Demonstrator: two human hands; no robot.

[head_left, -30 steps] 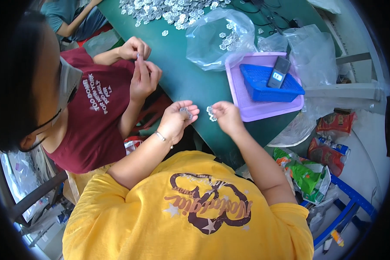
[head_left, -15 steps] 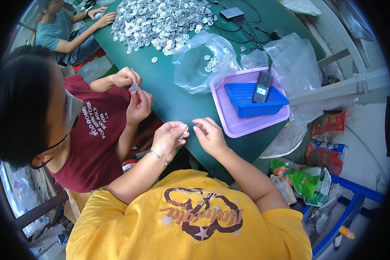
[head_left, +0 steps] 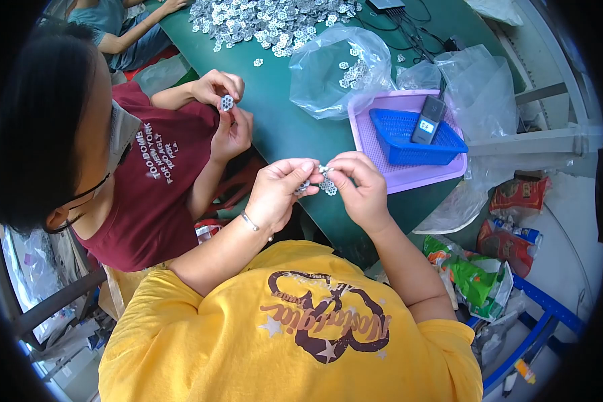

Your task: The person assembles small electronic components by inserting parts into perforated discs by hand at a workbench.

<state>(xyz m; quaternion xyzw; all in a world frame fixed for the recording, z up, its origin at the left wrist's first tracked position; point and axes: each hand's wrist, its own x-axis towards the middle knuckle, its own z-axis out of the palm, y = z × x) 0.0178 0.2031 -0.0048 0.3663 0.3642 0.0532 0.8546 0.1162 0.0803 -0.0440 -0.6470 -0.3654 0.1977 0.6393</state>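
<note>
My left hand (head_left: 275, 194) is closed over the near edge of the table, with a grey flower-shaped piece (head_left: 301, 188) full of round holes held against its curled fingers. Its thumb and forefinger reach to the fingertips of my right hand (head_left: 365, 194). That hand is pinched on a second grey flower-shaped piece (head_left: 327, 185), which hangs between the two hands. A small pale bit shows at the meeting fingertips, too small to name. Left of me, a co-worker's hands (head_left: 233, 124) hold a similar holed piece (head_left: 227, 102).
A large heap of grey holed pieces (head_left: 268, 23) covers the table's far side. Nearer lie a clear plastic bag (head_left: 308, 84) and a lilac tray (head_left: 365, 147) bearing a blue basket (head_left: 409, 155) with a dark handheld device (head_left: 429, 119). Cables (head_left: 415, 37) run behind. Bags (head_left: 472, 275) lie at right.
My right hand has gone from open and apart to pinching a flower-shaped piece beside my left hand. Both hands have shifted rightward in the picture. The whole view has shifted somewhat.
</note>
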